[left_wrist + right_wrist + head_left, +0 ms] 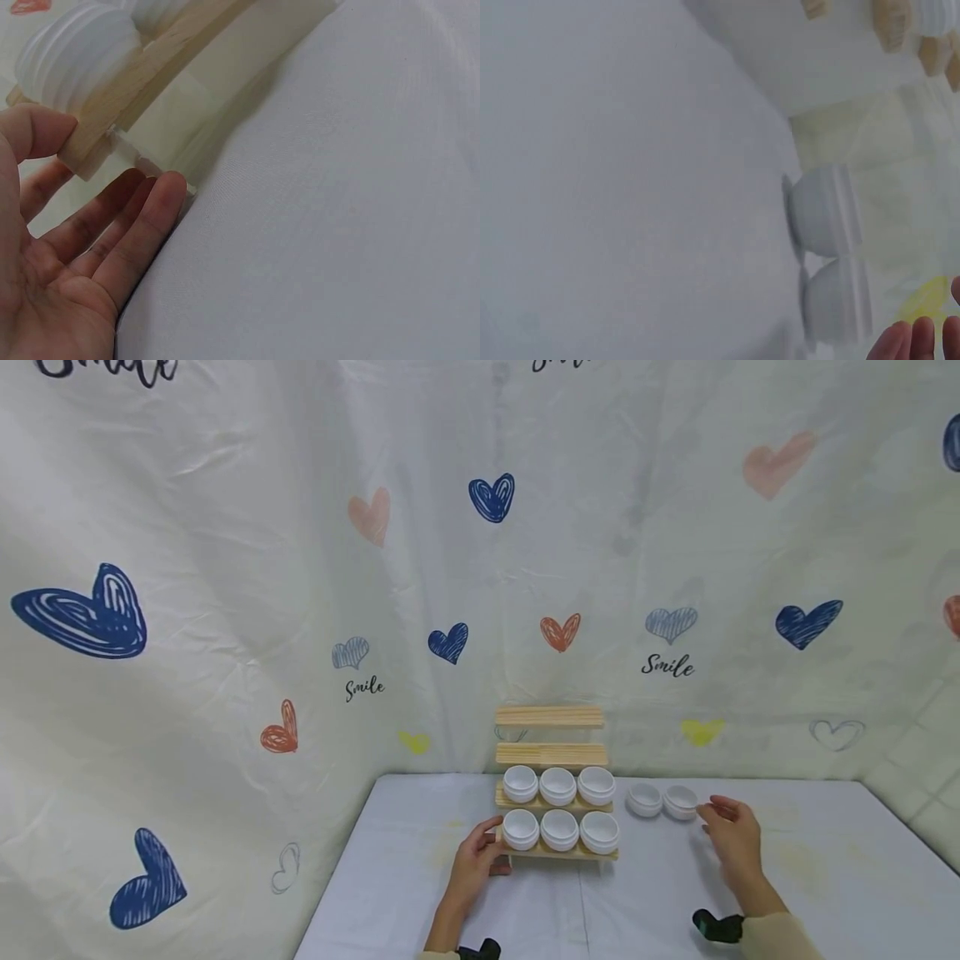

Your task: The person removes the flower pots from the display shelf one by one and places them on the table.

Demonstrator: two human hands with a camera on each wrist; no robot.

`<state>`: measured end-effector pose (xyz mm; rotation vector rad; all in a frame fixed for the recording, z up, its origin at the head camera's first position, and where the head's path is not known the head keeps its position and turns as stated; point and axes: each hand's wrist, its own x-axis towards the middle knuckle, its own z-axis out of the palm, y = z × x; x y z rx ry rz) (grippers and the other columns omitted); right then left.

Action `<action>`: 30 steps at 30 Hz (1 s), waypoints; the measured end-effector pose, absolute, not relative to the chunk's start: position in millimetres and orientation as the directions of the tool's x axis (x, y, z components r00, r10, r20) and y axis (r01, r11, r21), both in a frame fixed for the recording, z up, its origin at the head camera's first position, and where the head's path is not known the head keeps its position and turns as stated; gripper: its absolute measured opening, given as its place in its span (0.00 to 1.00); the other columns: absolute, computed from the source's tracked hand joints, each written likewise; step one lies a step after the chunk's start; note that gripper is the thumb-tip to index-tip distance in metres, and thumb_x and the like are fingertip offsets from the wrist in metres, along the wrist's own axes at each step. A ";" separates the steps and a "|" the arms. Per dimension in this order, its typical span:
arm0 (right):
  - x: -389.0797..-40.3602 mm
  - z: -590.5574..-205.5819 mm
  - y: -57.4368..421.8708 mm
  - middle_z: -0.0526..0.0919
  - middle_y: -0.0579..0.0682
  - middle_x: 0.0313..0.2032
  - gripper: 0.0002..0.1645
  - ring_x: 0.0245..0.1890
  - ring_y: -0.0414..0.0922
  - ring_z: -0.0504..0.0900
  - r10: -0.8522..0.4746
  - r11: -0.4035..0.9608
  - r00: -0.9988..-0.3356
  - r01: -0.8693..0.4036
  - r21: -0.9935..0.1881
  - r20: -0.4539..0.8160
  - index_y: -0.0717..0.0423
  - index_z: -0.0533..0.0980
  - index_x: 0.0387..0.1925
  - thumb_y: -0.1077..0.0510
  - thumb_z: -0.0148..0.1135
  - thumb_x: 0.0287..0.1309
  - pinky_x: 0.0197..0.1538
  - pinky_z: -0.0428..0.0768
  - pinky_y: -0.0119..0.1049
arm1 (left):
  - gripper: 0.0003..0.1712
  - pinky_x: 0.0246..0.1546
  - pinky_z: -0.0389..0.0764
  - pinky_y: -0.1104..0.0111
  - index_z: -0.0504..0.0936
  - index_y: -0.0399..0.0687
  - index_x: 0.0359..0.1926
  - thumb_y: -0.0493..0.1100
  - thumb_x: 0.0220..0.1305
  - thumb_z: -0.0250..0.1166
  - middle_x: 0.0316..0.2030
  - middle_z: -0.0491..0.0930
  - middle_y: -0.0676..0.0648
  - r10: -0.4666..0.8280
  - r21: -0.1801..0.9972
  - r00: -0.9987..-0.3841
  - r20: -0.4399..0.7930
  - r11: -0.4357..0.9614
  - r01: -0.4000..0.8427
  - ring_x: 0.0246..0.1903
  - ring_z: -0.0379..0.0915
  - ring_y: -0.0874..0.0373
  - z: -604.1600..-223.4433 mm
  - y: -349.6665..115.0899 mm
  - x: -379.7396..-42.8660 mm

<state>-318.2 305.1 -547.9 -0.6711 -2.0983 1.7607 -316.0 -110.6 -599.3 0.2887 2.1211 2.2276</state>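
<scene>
Two small white cups stand side by side on a worktop (652,902) covered in white cloth: a right-hand cup (681,803) and a left-hand cup (644,800), close together. Just beside the right-hand cup is the person's right hand (731,839), its thumb and fingers parted and pinching nothing; whether a fingertip touches the rim is hard to tell.

Just left of this pair rises a stepped wooden stand (549,717) with four shelves. Six more cups (558,829) sit upright on it, three in a row on each of the two lower shelves. The left hand (472,864) pinches the left end of the lowest shelf (551,853), thumb on the wood, other fingers curled beneath near a clear support (135,154).

The step in hand appears to be reaching for a loose cup while steadying the stand. The next move seems to call for the right hand to close lightly on the cup's side without nudging its neighbour, the left hand holding firm.

Behind the worktop hangs a pale curtain (225,527) printed with hearts and the word "Smile".
</scene>
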 end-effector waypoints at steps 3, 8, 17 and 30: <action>-313.3 -533.6 289.5 0.74 0.29 0.34 0.25 0.32 0.24 0.76 0.509 0.128 -0.860 0.100 -0.987 -0.021 0.62 0.68 0.62 0.54 0.60 0.71 0.37 0.81 0.17 | 0.28 0.39 0.91 0.56 0.72 0.45 0.70 0.39 0.71 0.63 0.47 0.83 0.43 0.166 0.994 -0.980 0.106 -0.055 0.098 0.42 0.82 0.58 -599.4 -112.0 -316.0; -306.6 -513.1 265.8 0.75 0.26 0.35 0.24 0.35 0.25 0.78 0.397 0.170 -0.916 0.011 -0.985 0.058 0.63 0.69 0.61 0.54 0.60 0.72 0.40 0.82 0.17 | 0.28 0.39 0.91 0.56 0.72 0.44 0.70 0.38 0.71 0.61 0.48 0.83 0.42 0.175 0.992 -0.977 0.124 -0.056 0.115 0.42 0.82 0.58 -598.7 -113.8 -316.0; -305.2 -486.2 237.5 0.80 0.36 0.44 0.24 0.40 0.26 0.76 0.244 0.337 -0.957 -0.071 -0.939 0.159 0.61 0.71 0.60 0.53 0.63 0.70 0.44 0.82 0.25 | 0.28 0.38 0.91 0.59 0.72 0.45 0.70 0.38 0.70 0.61 0.49 0.82 0.42 0.171 0.994 -0.980 0.105 -0.050 0.098 0.43 0.82 0.58 -597.7 -113.3 -315.8; -313.8 -469.5 217.1 0.72 0.62 0.67 0.36 0.63 0.57 0.73 0.074 0.423 -0.989 -0.085 -0.902 0.128 0.60 0.66 0.69 0.48 0.66 0.67 0.52 0.80 0.35 | 0.27 0.37 0.91 0.62 0.74 0.48 0.69 0.38 0.70 0.61 0.46 0.83 0.44 0.160 0.996 -0.984 0.084 -0.031 0.080 0.43 0.82 0.56 -600.5 -110.6 -316.8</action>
